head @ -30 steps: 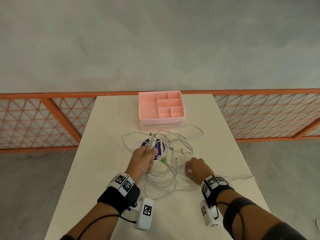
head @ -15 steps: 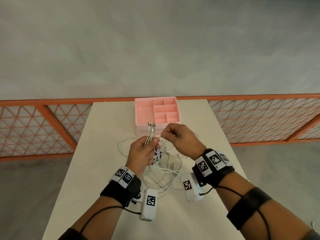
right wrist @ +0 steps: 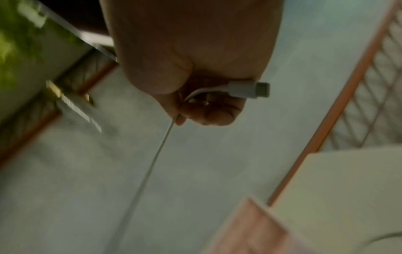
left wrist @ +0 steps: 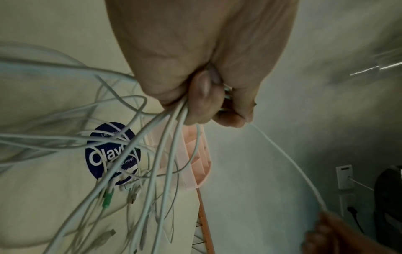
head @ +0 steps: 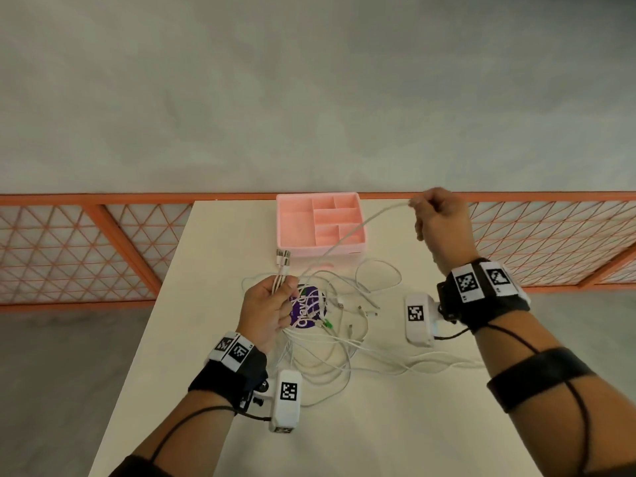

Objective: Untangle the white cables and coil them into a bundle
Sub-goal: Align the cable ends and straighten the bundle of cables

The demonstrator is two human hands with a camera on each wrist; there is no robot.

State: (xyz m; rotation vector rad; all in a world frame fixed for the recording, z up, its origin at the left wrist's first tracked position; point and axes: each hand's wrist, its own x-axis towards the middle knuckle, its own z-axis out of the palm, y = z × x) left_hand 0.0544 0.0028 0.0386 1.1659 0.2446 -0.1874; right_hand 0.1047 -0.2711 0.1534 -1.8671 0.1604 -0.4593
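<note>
Cables (head: 330, 339) lie tangled on the counter (head: 378, 425) before the tray (head: 296, 218). Left hand (head: 266, 309) clenches several plug ends; right hand (head: 438, 222) pinches one strand beside the tray. Pulling harder could tighten the knots or drag the pile.

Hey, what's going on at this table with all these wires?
A person is sorting out a tangle of white cables on a white table. The left hand grips several cable ends bunched together, plugs pointing up. The right hand is raised to the right of a pink organizer tray and pinches one cable near its plug, stretching it out from the left hand. Most of the tangle lies loose on the table over a purple round sticker; nothing is coiled yet.
</note>
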